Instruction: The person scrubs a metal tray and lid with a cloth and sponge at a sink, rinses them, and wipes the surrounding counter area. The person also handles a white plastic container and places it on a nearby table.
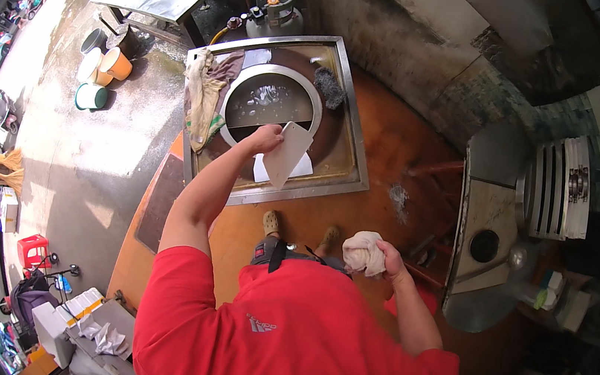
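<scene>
My left hand grips the upper edge of a flat pale scraper-like plate. It is held tilted over the near side of a square steel stove top with a raised rim. Below it is a round metal ring, with murky, bubbly liquid inside. My right hand holds a bunched whitish cloth beside my waist, away from the stove. A stained cloth lies over the stove's left rim. Dark steel wool rests at its right corner.
A gas cylinder with a hose stands behind the stove. Buckets sit on the ground at left. More steel wool lies on the orange floor. A worktop with stacked round steamer trays stands at right.
</scene>
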Available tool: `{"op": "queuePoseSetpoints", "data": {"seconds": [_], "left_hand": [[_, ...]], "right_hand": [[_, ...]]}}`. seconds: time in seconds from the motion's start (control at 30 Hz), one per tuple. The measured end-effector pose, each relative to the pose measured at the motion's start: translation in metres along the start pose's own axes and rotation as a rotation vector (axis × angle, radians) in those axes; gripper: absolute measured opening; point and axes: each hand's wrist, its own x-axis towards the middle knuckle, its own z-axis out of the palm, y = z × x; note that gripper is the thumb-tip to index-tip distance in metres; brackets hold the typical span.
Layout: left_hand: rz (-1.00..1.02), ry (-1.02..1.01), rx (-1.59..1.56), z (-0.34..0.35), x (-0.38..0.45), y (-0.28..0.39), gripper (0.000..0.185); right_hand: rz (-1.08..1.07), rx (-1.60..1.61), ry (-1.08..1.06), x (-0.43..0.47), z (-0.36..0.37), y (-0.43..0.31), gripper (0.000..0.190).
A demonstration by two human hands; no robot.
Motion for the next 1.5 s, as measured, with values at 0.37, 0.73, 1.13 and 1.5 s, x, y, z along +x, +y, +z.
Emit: {"op": "queuePoseSetpoints", "data": {"seconds": [0.37, 0.73, 1.13, 1.5], "left_hand": [[0.101, -0.036, -0.708, 0.019, -0.133, 0.182, 0.021], [0.252, 0.558, -1.077, 0.016, -0.170, 0.194, 0.022], [0.525, 0.500, 0.734, 0.008, -0.210, 0.160, 0.038], [0.152, 0.855, -0.723, 0.011, -0.211, 0.183, 0.016]], "right_hand": [[-1.477, -1.097, 0.558, 0.167, 0.122, -0.094, 0.046], [-1.449, -1.095, 0.468, 0.125, 0.152, -0.090, 0.039], [-0.820, -0.712, 0.083, 0.135, 0.094, -0.095, 0.035], [-1.285, -1.194, 0.208, 0.163, 0.173, -0.041, 0.044]]}}
